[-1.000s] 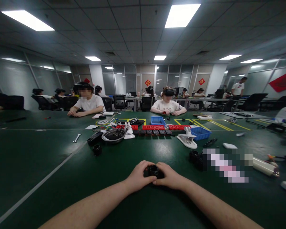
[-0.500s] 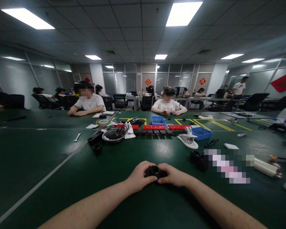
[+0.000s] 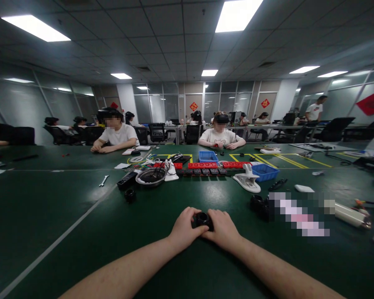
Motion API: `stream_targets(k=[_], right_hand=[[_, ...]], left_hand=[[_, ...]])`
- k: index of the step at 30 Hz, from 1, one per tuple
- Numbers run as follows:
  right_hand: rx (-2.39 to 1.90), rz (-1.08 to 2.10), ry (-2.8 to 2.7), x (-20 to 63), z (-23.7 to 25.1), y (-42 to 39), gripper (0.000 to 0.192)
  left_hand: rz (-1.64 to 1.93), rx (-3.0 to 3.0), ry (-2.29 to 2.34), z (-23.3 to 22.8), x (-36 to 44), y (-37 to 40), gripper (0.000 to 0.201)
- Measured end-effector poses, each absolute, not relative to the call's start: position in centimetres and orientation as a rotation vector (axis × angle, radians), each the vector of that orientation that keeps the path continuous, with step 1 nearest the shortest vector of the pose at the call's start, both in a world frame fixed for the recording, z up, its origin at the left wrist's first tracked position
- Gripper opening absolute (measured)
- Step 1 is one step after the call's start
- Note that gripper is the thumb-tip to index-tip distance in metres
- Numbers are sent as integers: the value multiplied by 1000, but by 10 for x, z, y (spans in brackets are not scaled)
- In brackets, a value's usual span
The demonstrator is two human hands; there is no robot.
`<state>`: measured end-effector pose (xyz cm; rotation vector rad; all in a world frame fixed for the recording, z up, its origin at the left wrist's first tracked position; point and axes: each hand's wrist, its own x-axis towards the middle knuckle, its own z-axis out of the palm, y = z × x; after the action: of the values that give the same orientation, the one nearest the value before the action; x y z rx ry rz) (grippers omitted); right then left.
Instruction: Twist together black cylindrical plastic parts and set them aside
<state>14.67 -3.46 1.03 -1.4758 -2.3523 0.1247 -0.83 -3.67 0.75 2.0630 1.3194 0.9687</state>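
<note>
A small black round part [image 3: 202,219], ring-shaped with a dark hollow at its top, sits on the green bench [image 3: 81,232] between both hands. The left hand [image 3: 186,227] curls against its left side, fingers closed round it; the right hand [image 3: 222,227] closes on its right side, so only the top of the part shows.

Beyond the black round part, toward the far edge, a blue bin [image 3: 207,156] stands; what it holds cannot be made out. Right of that bin a second blue bin [image 3: 264,172] stands just behind a white clamp-like piece [image 3: 247,181]; its contents are also unclear. Left of the first bin a dark round bowl [image 3: 150,176] holds something dark that cannot be told. A row of red blocks [image 3: 202,165] lies between the bowl and the second bin. Another small black ring [image 3: 130,194] lies near the bowl.
</note>
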Motion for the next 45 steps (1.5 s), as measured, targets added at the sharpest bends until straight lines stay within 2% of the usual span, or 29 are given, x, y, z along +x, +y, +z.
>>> stream_targets(k=[5, 9, 12, 18, 23, 28, 30, 32, 35, 40, 45], right_hand=[[-1158, 548, -2408, 158, 14, -26, 45], [-984, 949, -2393, 168, 21, -18, 34], [-967, 1091, -2334, 171, 24, -15, 29], [-1134, 988, -2274, 168, 13, -12, 29], [-1323, 689, -2268, 158, 7, -15, 30], [-1569, 294, -2273, 143, 5, -23, 21], [-1585, 235, -2275, 141, 6, -25, 22], [-1489, 307, -2293, 142, 8, -25, 32], [-1243, 583, -2342, 152, 12, -22, 47], [-1043, 958, -2373, 165, 21, -14, 32], [-1120, 939, -2335, 163, 19, -13, 31]], left_hand=[[900, 2101, 1158, 13, -14, -37, 35], [855, 2091, 1120, 17, -16, -37, 38], [814, 2077, 1129, 19, -16, -36, 39], [814, 2028, 1126, 20, -16, -35, 38], [892, 1953, 1251, 15, -10, -35, 34], [972, 1896, 1386, 12, -4, -34, 32], [978, 1891, 1350, 13, -6, -32, 32], [950, 1891, 1262, 15, -10, -31, 34], [867, 1901, 1129, 18, -17, -29, 38], [787, 1905, 1045, 21, -23, -29, 42], [761, 1852, 1098, 18, -22, -25, 45]])
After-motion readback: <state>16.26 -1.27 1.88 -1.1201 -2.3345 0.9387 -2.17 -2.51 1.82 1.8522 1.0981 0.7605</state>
